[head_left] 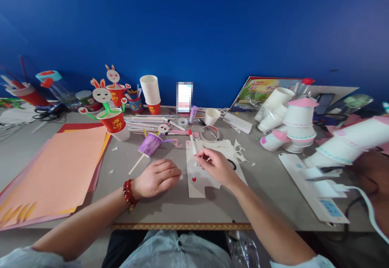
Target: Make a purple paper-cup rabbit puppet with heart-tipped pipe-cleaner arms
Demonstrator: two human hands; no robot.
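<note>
Pinching a red-topped white marker (193, 143), the right hand (213, 164) is holding it over cut white paper (196, 190) on the tabletop (152, 213).
Its grip is pressing thumb and forefinger together around the marker's lower end, the red end pointing up. A small red heart (194, 179) is showing on the paper, on the person's side of the marker. The left hand (160, 177) is lying palm down with fingers loosely curled, just left of the paper; whether its grip is holding the small white scrap (181, 176) at its fingertips, I cannot tell. Beyond it, a purple cup figure (150, 144) is leaning over its stick (135, 164). Past the marker, a tape roll (201, 134) and a white paper cup (212, 117) are sitting close together. Peach paper (57, 166) is lying at left, a white power strip (296, 174) at right.
</note>
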